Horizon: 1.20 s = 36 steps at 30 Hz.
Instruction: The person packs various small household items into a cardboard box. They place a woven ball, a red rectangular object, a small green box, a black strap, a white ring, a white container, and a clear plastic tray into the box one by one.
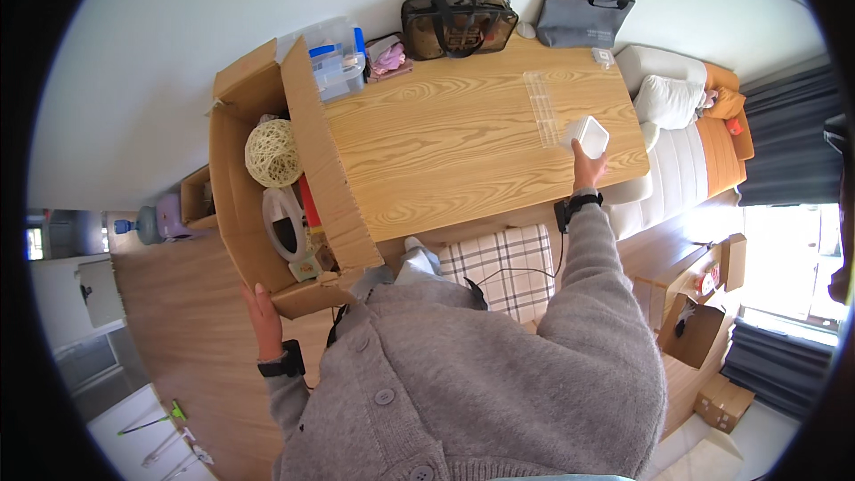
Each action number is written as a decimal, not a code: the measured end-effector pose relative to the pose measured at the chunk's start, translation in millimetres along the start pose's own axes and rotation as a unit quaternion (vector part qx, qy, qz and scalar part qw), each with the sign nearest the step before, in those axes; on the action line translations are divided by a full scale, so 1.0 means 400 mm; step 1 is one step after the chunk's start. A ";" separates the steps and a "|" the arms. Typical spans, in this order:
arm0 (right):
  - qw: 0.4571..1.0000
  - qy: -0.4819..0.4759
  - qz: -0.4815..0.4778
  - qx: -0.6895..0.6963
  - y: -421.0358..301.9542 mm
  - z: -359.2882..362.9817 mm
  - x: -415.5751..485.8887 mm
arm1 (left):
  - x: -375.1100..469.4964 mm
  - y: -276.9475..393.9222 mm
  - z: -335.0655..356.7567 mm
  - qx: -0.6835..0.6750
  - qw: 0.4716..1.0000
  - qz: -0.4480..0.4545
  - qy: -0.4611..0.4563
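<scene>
My right hand (pixel 589 168) holds a white square plastic container (pixel 592 137) near the right end of the wood-grain table. Beside it on the tabletop lies a clear plastic divided tray (pixel 541 109). At the near outer corner of a large open cardboard box (pixel 344 214), my left hand (pixel 262 321) rests against the side; whether its fingers grip the cardboard cannot be made out. Inside the box are a woven ball (pixel 274 153), a white oval ring-shaped object (pixel 268 214), something red (pixel 310 204) and a small pale green box (pixel 306 268).
Along the wall stand a clear storage bin (pixel 334 73) with blue latches, a camouflage bag (pixel 459 25) and a grey tote bag (pixel 588 10). A plaid-covered stool (pixel 501 267) is before me. To the right are a sofa (pixel 674 153) and open cardboard boxes (pixel 691 327).
</scene>
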State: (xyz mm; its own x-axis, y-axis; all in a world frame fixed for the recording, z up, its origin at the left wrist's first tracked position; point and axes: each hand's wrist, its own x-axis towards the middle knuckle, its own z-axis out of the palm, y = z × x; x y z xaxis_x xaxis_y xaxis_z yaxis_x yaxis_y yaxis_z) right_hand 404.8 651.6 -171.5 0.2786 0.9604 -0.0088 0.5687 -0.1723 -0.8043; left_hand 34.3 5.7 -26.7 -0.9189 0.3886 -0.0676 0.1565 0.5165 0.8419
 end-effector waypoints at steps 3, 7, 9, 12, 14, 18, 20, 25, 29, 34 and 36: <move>0.997 -0.033 -0.029 0.069 -0.048 0.012 -0.029 | 0.007 -0.001 -0.007 0.014 1.000 -0.019 -0.014; 0.980 -0.112 -0.059 0.154 -0.146 0.014 -0.084 | 0.010 -0.003 -0.007 0.012 1.000 -0.011 -0.027; 0.972 -0.125 -0.087 0.179 -0.207 0.012 -0.123 | 0.010 -0.002 -0.009 0.008 0.999 -0.013 -0.029; 0.952 -0.170 -0.112 0.227 -0.305 0.001 -0.173 | 0.009 0.007 -0.004 0.010 1.000 -0.012 -0.026; 0.941 -0.198 -0.110 0.252 -0.369 -0.011 -0.208 | 0.007 0.015 -0.004 0.017 0.999 -0.002 -0.030; 0.907 -0.275 -0.148 0.283 -0.482 -0.050 -0.276 | 0.006 0.030 0.002 -0.030 0.999 0.030 -0.032; 0.894 -0.289 -0.170 0.297 -0.533 -0.056 -0.309 | 0.010 0.036 0.006 -0.027 0.999 0.031 -0.034; 0.844 -0.376 -0.227 0.308 -0.657 -0.095 -0.388 | 0.013 0.045 0.003 -0.025 0.999 0.023 -0.035; 0.806 -0.423 -0.275 0.311 -0.753 -0.126 -0.465 | 0.018 0.045 0.001 -0.035 0.998 0.036 -0.047; 0.760 -0.434 -0.412 0.253 -0.863 -0.143 -0.562 | 0.021 0.045 -0.005 -0.026 0.996 0.064 -0.050; 0.744 -0.435 -0.456 0.222 -0.901 -0.154 -0.603 | 0.018 0.047 -0.003 -0.046 0.995 0.073 -0.045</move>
State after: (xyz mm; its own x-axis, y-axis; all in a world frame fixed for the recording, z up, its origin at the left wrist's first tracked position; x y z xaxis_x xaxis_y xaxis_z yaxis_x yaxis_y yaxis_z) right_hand 180.3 468.6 157.1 -0.7826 0.4450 0.4354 -0.1517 0.5420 -0.8266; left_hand 30.1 17.5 -10.7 -0.8523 0.5228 0.0142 0.2481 0.3801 0.8911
